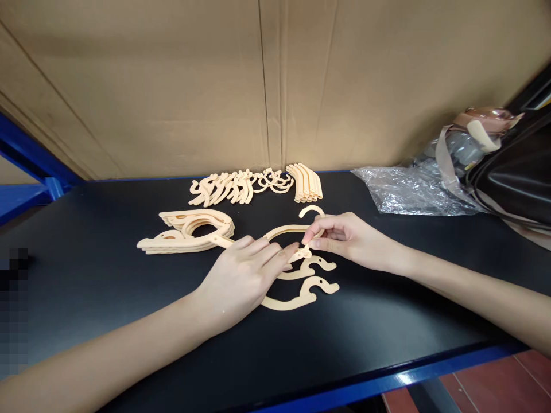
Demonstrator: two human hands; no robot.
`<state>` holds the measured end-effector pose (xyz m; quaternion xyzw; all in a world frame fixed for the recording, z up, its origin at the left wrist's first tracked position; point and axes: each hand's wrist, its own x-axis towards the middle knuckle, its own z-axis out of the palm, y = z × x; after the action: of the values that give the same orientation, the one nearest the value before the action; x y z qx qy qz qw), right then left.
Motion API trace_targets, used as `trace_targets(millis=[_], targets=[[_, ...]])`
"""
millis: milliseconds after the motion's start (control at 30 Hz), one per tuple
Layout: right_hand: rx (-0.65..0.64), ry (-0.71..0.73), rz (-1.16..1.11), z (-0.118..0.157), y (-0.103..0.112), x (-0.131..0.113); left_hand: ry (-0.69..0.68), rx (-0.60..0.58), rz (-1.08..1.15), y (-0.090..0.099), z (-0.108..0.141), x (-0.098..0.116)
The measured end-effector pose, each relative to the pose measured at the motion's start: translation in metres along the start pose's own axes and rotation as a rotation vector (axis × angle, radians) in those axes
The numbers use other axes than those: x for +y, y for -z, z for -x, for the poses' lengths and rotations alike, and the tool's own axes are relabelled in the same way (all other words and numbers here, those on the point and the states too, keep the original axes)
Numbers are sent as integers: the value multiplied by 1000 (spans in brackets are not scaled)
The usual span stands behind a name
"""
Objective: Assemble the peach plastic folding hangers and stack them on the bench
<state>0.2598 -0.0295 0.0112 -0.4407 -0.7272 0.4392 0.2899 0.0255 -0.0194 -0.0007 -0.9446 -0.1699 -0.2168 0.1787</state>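
Beige plastic parts of folding clothes hangers lie around my hands. My left hand (247, 272) is closed over a hanger arm (224, 241), whose end sticks out to the left; its fingertips press on the small joint end (300, 254). My right hand (340, 238) pinches a hanger hook (310, 211) at its base, right at that joint; the curved hook rises above the fingers. Under and in front of my left hand lie two curved hanger pieces, a nearer one (287, 304) and a farther one (307, 269). My fingers partly hide the joint.
Left of my hands lies a stack of folded hangers (202, 244). At the back are a pile of hooks and curved parts (228, 186) and a bundle of hanger arms (305, 182). Clear plastic bag (408, 186) and black bag (512, 166) stand right; cardboard (172, 86) stands behind.
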Motion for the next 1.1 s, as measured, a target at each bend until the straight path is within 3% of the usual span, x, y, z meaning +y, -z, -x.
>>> trace_targets(millis=[700, 833, 967, 1100], targets=[[76, 8, -3, 0, -12, 6, 14, -51, 13, -1, -1, 0], [96, 42, 50, 0, -12, 4, 36, -4, 19, -2, -2, 1], [169, 163, 94, 3, -9, -1, 207, 61, 81, 3, -2, 3], [318, 277, 230, 2, -2, 3, 532, 48, 422, 11, -3, 2]])
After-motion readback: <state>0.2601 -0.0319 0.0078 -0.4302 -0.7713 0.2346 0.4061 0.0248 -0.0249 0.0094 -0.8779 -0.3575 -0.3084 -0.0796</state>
